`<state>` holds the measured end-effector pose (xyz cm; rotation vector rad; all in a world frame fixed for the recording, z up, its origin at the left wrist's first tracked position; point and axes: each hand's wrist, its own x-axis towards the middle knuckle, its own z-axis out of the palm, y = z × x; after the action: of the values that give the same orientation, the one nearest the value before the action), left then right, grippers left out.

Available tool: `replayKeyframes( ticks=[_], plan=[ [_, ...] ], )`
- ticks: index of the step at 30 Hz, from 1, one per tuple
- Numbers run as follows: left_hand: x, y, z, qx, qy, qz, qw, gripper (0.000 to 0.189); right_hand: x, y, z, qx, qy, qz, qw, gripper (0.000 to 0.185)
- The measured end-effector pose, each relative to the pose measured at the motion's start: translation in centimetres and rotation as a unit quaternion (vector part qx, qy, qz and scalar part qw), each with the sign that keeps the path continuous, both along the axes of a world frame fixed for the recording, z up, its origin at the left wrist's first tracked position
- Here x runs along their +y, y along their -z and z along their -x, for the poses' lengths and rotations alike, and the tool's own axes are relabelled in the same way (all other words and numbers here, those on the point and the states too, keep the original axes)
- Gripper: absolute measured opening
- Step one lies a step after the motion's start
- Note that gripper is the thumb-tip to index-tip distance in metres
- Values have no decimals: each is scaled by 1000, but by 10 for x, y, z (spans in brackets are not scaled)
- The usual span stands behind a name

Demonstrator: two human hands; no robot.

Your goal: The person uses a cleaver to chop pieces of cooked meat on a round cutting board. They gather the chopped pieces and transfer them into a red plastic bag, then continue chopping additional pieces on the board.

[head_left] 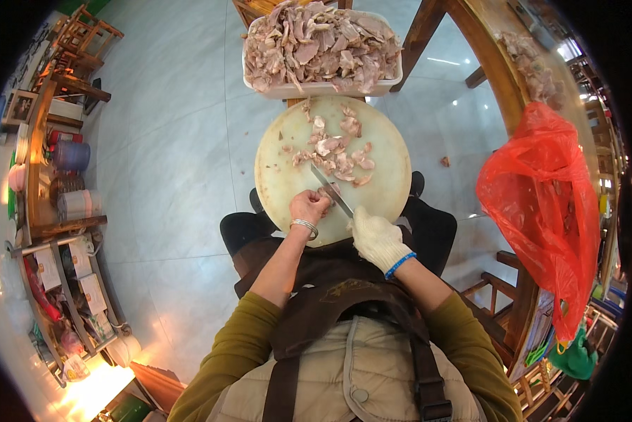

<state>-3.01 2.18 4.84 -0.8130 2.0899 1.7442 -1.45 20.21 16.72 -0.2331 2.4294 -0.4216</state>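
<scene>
A round, pale cutting board point(279, 195) lies before me at knee height, with cut pieces of meat point(330, 145) scattered over its far half. My right hand point(376, 235), in a cream knit glove with a blue cuff, grips a knife point(332, 191) whose blade points up and to the left across the board. Bare, with silver bangles at the wrist, my left hand point(309, 207) pinches a small piece of meat point(325, 194) beside the blade. The knife's handle is hidden in the glove. Just beyond the board stands a white plastic tub point(316, 90) heaped with meat pieces point(321, 47).
To the right, a red plastic bag point(542, 195) hangs at the edge of a wooden table point(492, 68) that has more meat point(535, 71) on it. Wooden shelving point(40, 153) with containers stands at the left. Small scraps lie on the tiled floor point(173, 142).
</scene>
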Motion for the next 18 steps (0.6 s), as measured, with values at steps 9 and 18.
replayKeyframes(
  ticks=[9,18],
  plan=[
    [4,7,-1,6,-4,53,999,22,9,-11,-14,20,-51,-11,998,20],
    [1,11,1,1,18,68,998,20,-17,29,13,20,-41,4,999,21]
  ],
)
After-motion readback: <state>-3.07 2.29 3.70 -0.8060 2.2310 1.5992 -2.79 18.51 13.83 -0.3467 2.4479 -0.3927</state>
